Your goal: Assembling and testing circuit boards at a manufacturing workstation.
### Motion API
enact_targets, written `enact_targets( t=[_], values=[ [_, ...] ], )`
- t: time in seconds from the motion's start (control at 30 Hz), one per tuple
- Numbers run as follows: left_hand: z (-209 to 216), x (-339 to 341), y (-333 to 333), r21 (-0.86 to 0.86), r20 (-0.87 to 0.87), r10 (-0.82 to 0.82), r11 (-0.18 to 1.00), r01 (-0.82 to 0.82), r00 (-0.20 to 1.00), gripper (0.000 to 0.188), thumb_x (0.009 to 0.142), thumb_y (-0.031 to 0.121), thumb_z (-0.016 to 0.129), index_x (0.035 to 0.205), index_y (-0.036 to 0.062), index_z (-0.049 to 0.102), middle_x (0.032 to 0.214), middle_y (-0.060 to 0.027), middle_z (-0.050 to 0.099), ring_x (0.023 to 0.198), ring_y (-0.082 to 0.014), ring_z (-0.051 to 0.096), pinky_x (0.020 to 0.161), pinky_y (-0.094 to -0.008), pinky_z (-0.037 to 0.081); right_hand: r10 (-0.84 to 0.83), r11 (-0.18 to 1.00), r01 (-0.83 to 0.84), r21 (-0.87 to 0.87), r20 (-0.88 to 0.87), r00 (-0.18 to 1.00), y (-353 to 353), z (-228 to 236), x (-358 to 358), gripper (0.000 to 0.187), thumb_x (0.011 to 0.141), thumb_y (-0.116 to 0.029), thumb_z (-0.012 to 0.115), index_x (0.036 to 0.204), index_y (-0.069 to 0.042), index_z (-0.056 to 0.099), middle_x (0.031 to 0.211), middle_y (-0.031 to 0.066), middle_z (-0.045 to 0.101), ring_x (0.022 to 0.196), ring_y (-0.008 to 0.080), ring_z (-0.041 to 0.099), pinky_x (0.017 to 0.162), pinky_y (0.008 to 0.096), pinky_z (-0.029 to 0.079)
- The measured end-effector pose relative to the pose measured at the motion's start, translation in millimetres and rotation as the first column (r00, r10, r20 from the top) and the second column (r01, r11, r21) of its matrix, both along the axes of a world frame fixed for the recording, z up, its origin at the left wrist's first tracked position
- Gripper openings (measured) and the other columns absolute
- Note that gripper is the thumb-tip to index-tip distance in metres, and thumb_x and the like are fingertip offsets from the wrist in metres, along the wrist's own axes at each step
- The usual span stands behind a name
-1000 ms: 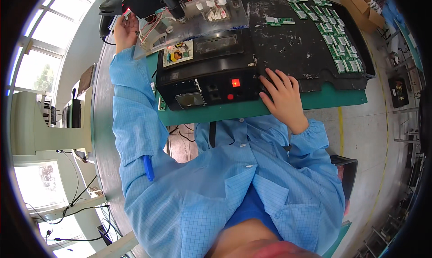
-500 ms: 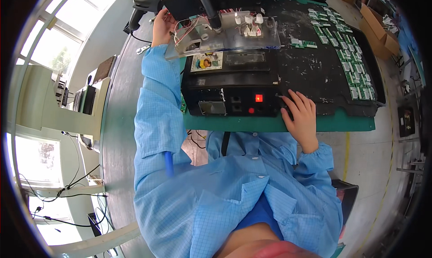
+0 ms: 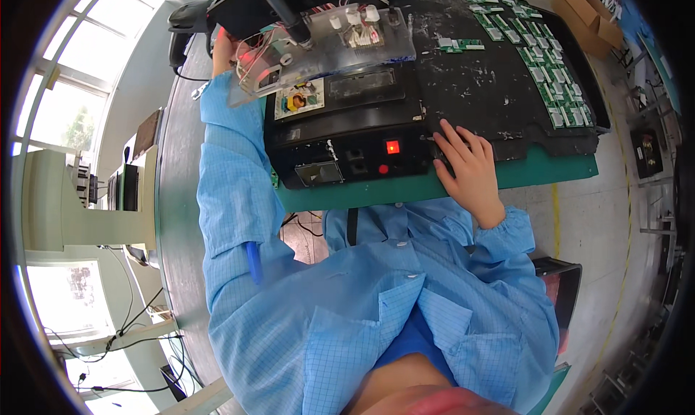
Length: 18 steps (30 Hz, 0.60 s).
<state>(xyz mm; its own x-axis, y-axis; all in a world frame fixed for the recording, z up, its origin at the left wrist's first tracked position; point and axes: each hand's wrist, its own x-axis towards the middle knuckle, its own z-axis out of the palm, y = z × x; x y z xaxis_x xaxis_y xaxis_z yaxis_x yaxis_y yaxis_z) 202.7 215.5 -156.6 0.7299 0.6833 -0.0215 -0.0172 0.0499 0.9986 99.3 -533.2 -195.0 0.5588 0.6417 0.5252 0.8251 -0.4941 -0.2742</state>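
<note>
So the black box sits on a green mat right in front of the person in the blue checked coat, and it's had a rough life: white scrapes down the front, scuffed corner, the works. On the front there's a glowing red square switch, a round red button just below it, and a metal-framed window over toward the left end. A little circuit board with a chunky yellow part lies on top, near the left. Over the back hangs a thick clear plate, cloudy and smudged with blue along its near edge, carrying white knobs and a mess of thin wires, with a dark rod coming down to it. The left hand is up by the plate's far left corner, close to a black scanner; wires and plate hide most of the fingers, so I honestly can't tell how closed it is or what it's got. The right hand is loosely spread, palm down, gripping nothing I can see, fingertips just beside the box's right end, at the near edge of a scratched black board with rows of small green circuit boards.
</note>
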Motion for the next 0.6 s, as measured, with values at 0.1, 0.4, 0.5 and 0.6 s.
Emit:
enact_targets(
  t=[0.1, 0.4, 0.5, 0.6],
  values=[
    [-23.4, 38.3, -10.7, 0.191, 0.012, -0.218, 0.958, 0.212, 0.976, 0.029, 0.096, 0.030, 0.058, 0.111, 0.0055, 0.063, 0.102, -0.0092, 0.068, 0.089, -0.0233, 0.065, 0.079, -0.0355, 0.055, -0.061, 0.997, 0.060, -0.050, -0.005, 0.998, -2.3, -0.5, -1.2, 0.044, 0.085, -0.020, 0.066, 0.128, -0.009, 0.062, 0.148, 0.0053, 0.049, 0.128, 0.0280, 0.048, 0.105, 0.0438, 0.036],
    [29.2, -101.2, -132.5, -0.245, 0.039, -0.387, 0.890, 0.384, 0.921, 0.027, 0.099, 0.025, 0.053, 0.113, 0.0066, 0.067, 0.111, -0.0094, 0.069, 0.105, -0.0237, 0.064, 0.094, -0.0352, 0.050, 0.057, 0.998, -0.057, -0.010, 0.024, 0.998, -6.4, -3.9, 0.4, 0.045, 0.082, -0.017, 0.067, 0.127, -0.010, 0.063, 0.128, 0.0084, 0.054, 0.120, 0.0285, 0.050, 0.100, 0.0450, 0.040],
    [24.3, -172.5, -105.8, 0.876, -0.376, -0.061, 0.302, 0.376, 0.925, 0.047, 0.077, -0.006, 0.071, 0.123, -0.0006, 0.061, 0.120, -0.0144, 0.065, 0.110, -0.0274, 0.063, 0.096, -0.0348, 0.049, 0.141, 0.990, -0.141, -0.003, 0.060, 0.988, -6.8, -7.1, 2.7, 0.047, 0.080, -0.014, 0.068, 0.126, -0.010, 0.064, 0.112, 0.0083, 0.050, 0.108, 0.0274, 0.051, 0.096, 0.0447, 0.042],
    [18.5, -235.6, -78.9, 0.760, -0.445, -0.104, 0.481, 0.437, 0.889, 0.052, 0.074, -0.013, 0.070, 0.123, 0.0021, 0.061, 0.116, -0.0108, 0.061, 0.110, -0.0240, 0.062, 0.089, -0.0345, 0.054, 0.197, 0.979, -0.202, 0.030, 0.119, 0.973, -9.0, -8.9, 3.1, 0.049, 0.076, -0.012, 0.070, 0.125, -0.011, 0.066, 0.103, 0.0070, 0.044, 0.098, 0.0264, 0.049, 0.090, 0.0434, 0.044]
  ],
)
